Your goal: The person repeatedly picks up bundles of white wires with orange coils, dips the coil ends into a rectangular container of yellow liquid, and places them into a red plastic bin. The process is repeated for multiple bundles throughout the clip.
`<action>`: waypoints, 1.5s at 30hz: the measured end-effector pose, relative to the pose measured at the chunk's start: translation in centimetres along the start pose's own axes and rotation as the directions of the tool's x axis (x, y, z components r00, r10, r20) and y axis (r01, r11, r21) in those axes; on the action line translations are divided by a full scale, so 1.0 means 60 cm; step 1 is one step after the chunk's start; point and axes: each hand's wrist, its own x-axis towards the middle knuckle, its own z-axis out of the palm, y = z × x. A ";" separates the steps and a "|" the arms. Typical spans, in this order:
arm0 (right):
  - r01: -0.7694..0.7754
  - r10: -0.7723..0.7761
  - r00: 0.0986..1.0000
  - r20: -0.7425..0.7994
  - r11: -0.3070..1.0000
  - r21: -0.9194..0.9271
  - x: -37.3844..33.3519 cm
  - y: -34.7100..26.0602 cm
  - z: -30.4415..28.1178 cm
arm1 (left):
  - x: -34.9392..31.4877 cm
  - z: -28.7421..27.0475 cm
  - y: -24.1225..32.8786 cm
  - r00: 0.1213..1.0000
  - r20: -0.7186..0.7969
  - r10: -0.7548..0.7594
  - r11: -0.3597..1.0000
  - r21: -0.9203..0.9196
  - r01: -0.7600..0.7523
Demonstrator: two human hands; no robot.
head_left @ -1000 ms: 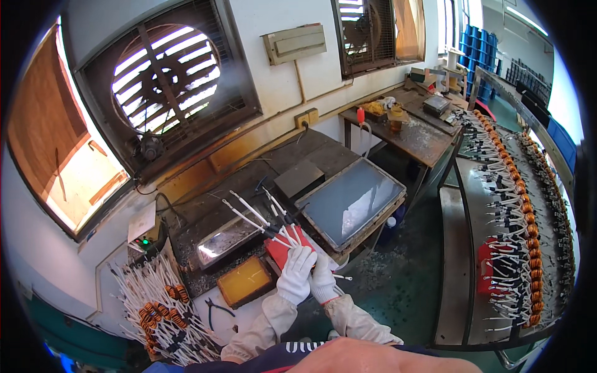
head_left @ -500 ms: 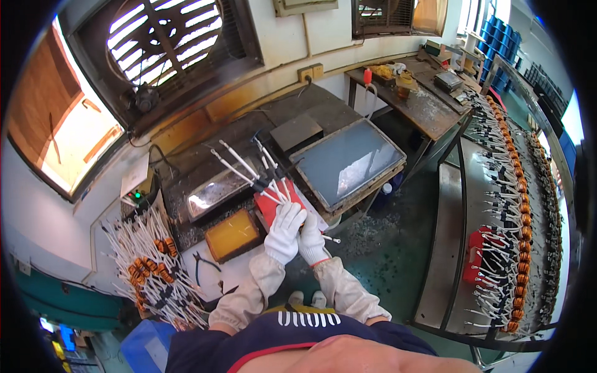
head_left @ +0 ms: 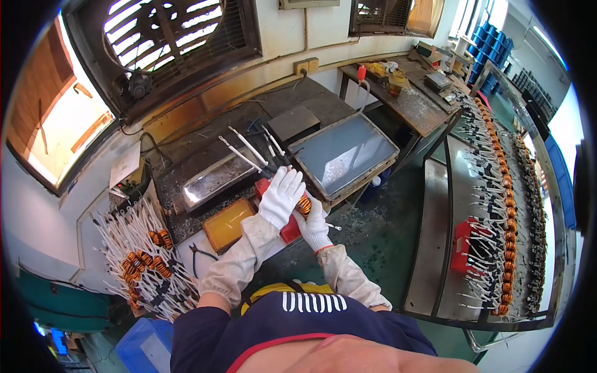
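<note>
Both my hands wear white gloves. My right hand is closed round a copper-wound ring coil. My left hand lies across the coil's leads with its fingers stretched out; its thumb and palm are hidden. Beyond the fingertips stick out several white-sleeved leads with black sleeving at their base. Beneath the hands a red block shows in part. One more white lead pokes out to the right of my right hand.
A yellow-brown filled tray and a shiny metal-topped trough sit left of my hands. To the right lies a framed grey pan. Pliers rest near a pile of coils. A rack with rows of coils stands far right.
My left hand has slid forward from beside the right hand, up over the leads, with fingers extended. The coil now shows between the hands. The view has shifted slightly.
</note>
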 end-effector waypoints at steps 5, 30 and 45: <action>-0.005 0.005 1.000 0.010 1.000 -0.005 0.000 0.005 -0.003 | -0.008 0.024 0.001 1.000 -0.016 0.011 1.000 -0.007 -0.011; -0.090 0.089 0.996 -0.008 0.996 -0.027 -0.009 -0.009 0.011 | -0.038 0.076 0.007 0.997 -0.030 -0.068 0.998 -0.010 0.068; -0.079 0.079 0.997 -0.013 0.997 0.023 -0.014 0.028 0.018 | -0.032 0.001 0.043 0.994 -0.108 -0.032 0.980 -0.196 0.010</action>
